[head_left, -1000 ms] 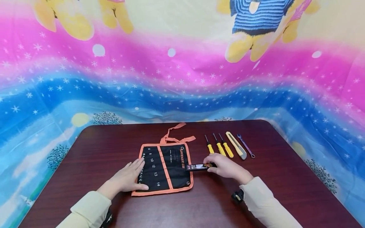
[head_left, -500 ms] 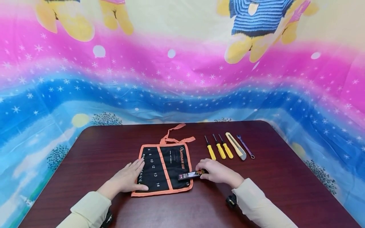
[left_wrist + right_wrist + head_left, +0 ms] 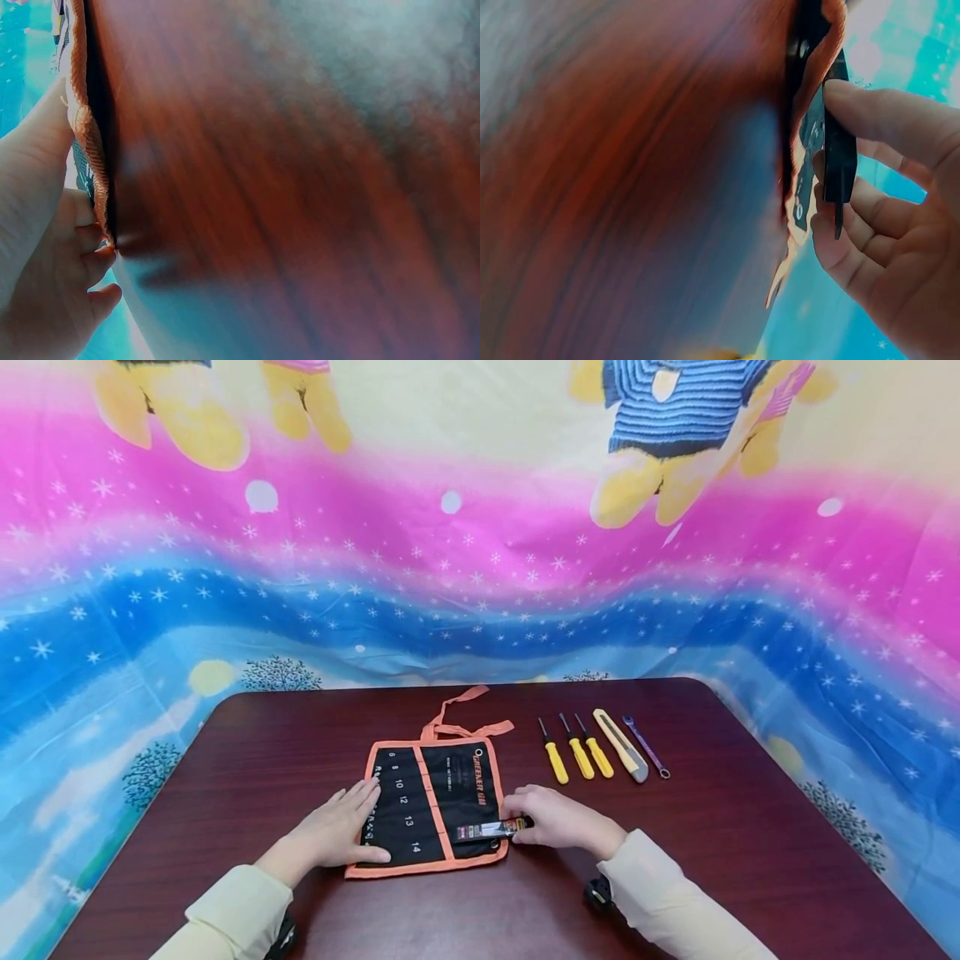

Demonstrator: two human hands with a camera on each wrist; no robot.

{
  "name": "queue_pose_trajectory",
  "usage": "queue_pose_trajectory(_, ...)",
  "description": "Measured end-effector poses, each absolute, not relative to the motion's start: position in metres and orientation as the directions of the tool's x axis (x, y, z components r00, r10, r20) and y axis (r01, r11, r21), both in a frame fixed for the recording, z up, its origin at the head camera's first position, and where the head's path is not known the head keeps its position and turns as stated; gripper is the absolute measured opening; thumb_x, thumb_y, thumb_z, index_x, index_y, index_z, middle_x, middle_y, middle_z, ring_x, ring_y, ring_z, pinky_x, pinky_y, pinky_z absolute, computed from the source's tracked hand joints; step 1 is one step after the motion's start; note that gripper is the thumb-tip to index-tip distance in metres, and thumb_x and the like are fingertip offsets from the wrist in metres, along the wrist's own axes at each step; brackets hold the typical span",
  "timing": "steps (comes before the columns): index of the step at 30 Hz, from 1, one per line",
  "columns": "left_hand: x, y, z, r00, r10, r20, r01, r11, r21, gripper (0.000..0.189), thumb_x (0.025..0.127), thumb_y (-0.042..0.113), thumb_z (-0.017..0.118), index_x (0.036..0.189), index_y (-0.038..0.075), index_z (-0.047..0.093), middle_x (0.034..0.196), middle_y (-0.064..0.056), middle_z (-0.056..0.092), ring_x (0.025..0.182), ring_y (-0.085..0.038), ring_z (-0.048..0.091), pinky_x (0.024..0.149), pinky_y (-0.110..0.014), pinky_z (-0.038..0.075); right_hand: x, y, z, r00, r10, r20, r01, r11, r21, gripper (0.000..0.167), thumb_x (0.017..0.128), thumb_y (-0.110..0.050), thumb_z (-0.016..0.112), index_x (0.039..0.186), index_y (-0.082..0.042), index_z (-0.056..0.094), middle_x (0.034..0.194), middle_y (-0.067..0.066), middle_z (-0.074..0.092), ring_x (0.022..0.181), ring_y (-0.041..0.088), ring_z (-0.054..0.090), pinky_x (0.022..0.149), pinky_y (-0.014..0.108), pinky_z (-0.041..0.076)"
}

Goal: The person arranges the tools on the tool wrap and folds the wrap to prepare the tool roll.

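On the table lies a black tool pouch point(image 3: 465, 777) with orange trim, a row of printed numbers and orange tie straps. Resting on its left edge is my left hand point(image 3: 341, 827), fingers straight and thumb spread on the fabric. My right hand point(image 3: 558, 818) pinches a slim black case point(image 3: 480, 831) with a printed label, holding it over the pouch's lower right part, its left end close to the orange pocket seam. In the right wrist view, thumb and fingers grip the black case point(image 3: 840, 142) beside the orange edge. The left wrist view shows the left hand point(image 3: 52, 277) at the pouch border.
Right of the pouch, several tools lie side by side: yellow-handled screwdrivers point(image 3: 581, 756), a pale yellow utility knife point(image 3: 621, 746) and a wrench point(image 3: 647, 747). A patterned cloth point(image 3: 480, 560) hangs behind the dark wooden table point(image 3: 300, 727).
My right hand has carried the slim black case leftward and toward me, from the pouch's right edge to over its lower right part. The left hand has stayed in place.
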State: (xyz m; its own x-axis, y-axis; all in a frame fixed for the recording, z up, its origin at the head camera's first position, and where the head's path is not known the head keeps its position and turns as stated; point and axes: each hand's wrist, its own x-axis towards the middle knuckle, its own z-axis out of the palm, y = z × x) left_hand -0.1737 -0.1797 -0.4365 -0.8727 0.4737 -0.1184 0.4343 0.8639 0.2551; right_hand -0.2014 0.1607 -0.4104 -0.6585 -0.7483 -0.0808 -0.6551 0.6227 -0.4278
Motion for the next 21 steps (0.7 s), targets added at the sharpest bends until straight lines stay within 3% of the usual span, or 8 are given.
queue_pose_trajectory(9,-0.174,-0.180,-0.437,-0.875,0.469,-0.123,0.429,0.866,0.256,0.102,0.074,0.064,0.062,0.140,-0.007,0.030,0.146,-0.022,0.024,0.134,-0.035,0.021,0.104,-0.052,0.020,-0.199,0.155,-0.403,-0.636,-0.763,-0.116,-0.623,0.596,-0.507,0.016,0.078,-0.014,0.073,0.088,-0.019,0.062,0.077,-0.011,0.052,0.069,0.009,0.048,0.060,0.021,0.044)
queue_pose_trajectory(21,-0.175,-0.180,-0.438,-0.872,0.474,-0.120,0.437,0.865,0.246,0.102,0.074,0.064,0.060,0.140,-0.007,0.030,0.146,-0.022,0.024,0.134,-0.035,0.021,0.104,-0.052,0.021,-0.197,0.150,-0.400,-0.671,-0.737,-0.085,-0.604,0.609,-0.514,0.020,0.076,-0.014,0.074,0.087,-0.020,0.059,0.081,-0.010,0.052,0.075,0.017,0.052,0.061,0.022,0.045)
